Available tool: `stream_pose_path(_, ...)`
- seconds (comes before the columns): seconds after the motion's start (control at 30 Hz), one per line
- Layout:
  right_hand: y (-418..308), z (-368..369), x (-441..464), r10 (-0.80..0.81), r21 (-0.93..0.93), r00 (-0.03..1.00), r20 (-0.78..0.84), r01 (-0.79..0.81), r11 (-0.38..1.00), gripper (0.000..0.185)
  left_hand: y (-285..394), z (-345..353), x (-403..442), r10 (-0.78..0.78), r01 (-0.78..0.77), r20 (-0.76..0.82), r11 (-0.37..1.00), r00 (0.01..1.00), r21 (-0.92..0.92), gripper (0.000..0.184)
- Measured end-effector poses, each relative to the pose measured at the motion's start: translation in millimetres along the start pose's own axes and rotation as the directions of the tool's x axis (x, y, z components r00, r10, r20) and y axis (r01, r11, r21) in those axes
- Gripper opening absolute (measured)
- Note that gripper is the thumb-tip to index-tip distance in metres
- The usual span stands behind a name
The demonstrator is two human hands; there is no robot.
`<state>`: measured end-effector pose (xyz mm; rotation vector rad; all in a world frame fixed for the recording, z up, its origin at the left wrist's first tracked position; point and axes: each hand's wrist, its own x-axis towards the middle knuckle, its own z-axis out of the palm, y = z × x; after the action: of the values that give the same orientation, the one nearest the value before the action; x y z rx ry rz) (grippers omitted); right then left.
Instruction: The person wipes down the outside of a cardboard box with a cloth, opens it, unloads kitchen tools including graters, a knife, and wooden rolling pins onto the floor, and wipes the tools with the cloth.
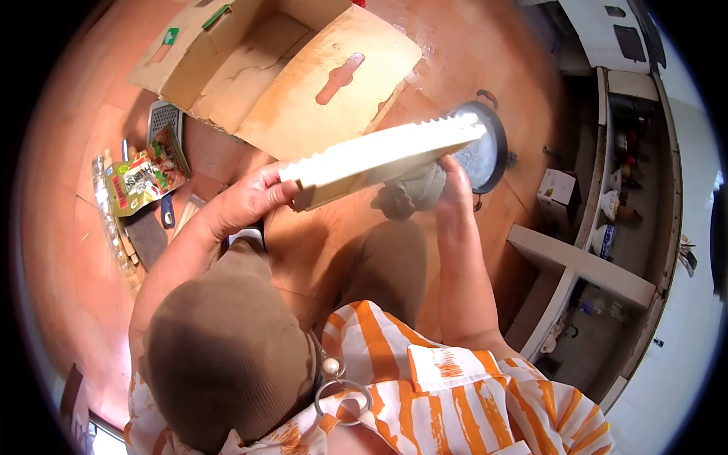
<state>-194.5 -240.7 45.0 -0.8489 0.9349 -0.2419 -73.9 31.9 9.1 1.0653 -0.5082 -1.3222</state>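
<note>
A long cream plastic piece (pixel 379 163) with a toothed upper edge is held up at a slant in front of me, seen nearly edge-on. Its near left end is in the grip of my left hand (pixel 254 199), thumb along the side. At the other end, my right hand (pixel 453 186) has a crumpled grey cloth (pixel 413 189) in it, close under the plastic piece. The fingers of that hand are partly hidden, and I cannot tell how firmly they touch the plastic.
An opened cardboard box (pixel 288 98) lies ahead on the tiled floor. Right of it sits a dark-rimmed pan (pixel 494 155). At left are a grater (pixel 164 117), a food packet (pixel 148 178) and several utensils. Open cabinet shelves (pixel 584 262) line the right, beside a white box (pixel 557 193).
</note>
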Motion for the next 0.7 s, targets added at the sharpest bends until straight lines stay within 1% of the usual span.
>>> stream_pose_path(0.03, 2, 1, 2, 0.049, 0.037, 0.999, 0.018, -0.05, 0.998, 0.034, -6, -2, -2, -0.003, 0.004, 0.005, 0.99, 1.0, -0.142, 0.058)
stream_pose_path(0.07, 4, 0, -1, 0.017, -0.018, 1.0, 0.012, -0.017, 1.0, 0.03, -11, -3, -5, -0.004, 0.006, 0.01, 0.96, 1.0, -0.279, 0.055)
stream_pose_path(0.1, 6, -1, 1, 0.012, -0.003, 0.996, 0.09, -0.012, 1.0, 0.032, -18, -4, -7, 0.063, -0.049, 0.023, 0.913, 0.998, -0.404, 0.056)
stream_pose_path(0.13, 9, -3, 2, 0.006, 0.011, 0.986, 0.166, -0.008, 1.0, 0.033, -21, -4, -8, 0.038, -0.042, -0.019, 0.895, 0.999, -0.444, 0.057)
stream_pose_path(0.2, 13, 1, -1, -0.015, 0.022, 0.99, 0.143, 0.012, 1.0, 0.035, -29, -14, -6, 0.028, 0.031, 0.099, 0.835, 0.995, -0.549, 0.052)
stream_pose_path(0.27, 14, 2, -1, -0.038, 0.032, 0.992, 0.123, 0.035, 0.999, 0.037, -35, -14, -6, 0.012, 0.048, 0.101, 0.82, 0.995, -0.571, 0.055)
stream_pose_path(0.33, 18, 1, 1, 0.015, 0.015, 0.993, 0.117, -0.017, 1.0, 0.039, -28, -9, -5, -0.005, 0.062, 0.096, 0.801, 0.995, -0.595, 0.057)
stream_pose_path(0.4, 22, -2, 1, 0.025, 0.018, 0.995, 0.099, -0.027, 0.999, 0.039, -17, -4, -3, -0.046, 0.105, 0.113, 0.79, 0.993, -0.604, 0.067)
stream_pose_path(0.43, 25, -4, 3, 0.016, 0.0, 0.997, 0.075, -0.017, 1.0, 0.039, -14, -1, -3, -0.056, 0.099, 0.091, 0.797, 0.994, -0.596, 0.07)
stream_pose_path(0.47, 27, -6, 4, 0.006, -0.017, 0.999, 0.052, -0.005, 1.0, 0.039, -14, -2, -3, -0.055, 0.097, 0.088, 0.799, 0.995, -0.593, 0.07)
stream_pose_path(0.53, 29, -4, 1, -0.002, -0.01, 0.998, 0.056, 0.003, 1.0, 0.04, -15, -3, -2, 0.015, 0.068, 0.13, 0.787, 0.991, -0.613, 0.072)
stream_pose_path(0.57, 30, -3, 0, -0.009, -0.003, 0.998, 0.058, 0.009, 1.0, 0.042, -16, -3, -2, 0.017, 0.067, 0.131, 0.789, 0.991, -0.611, 0.072)
stream_pose_path(0.63, 30, -2, -4, -0.028, -0.01, 0.997, 0.072, 0.029, 1.0, 0.044, -17, -1, -2, -0.095, 0.059, -0.05, 0.872, 0.994, -0.485, 0.07)
stream_pose_path(0.67, 31, -2, -5, -0.044, -0.018, 0.995, 0.086, 0.045, 0.999, 0.046, -17, 0, -2, -0.093, 0.057, -0.051, 0.873, 0.994, -0.484, 0.07)
stream_pose_path(0.7, 30, 0, -7, -0.045, -0.017, 0.995, 0.09, 0.047, 0.999, 0.046, -16, 1, -1, -0.116, 0.058, -0.091, 0.876, 0.989, -0.479, 0.066)
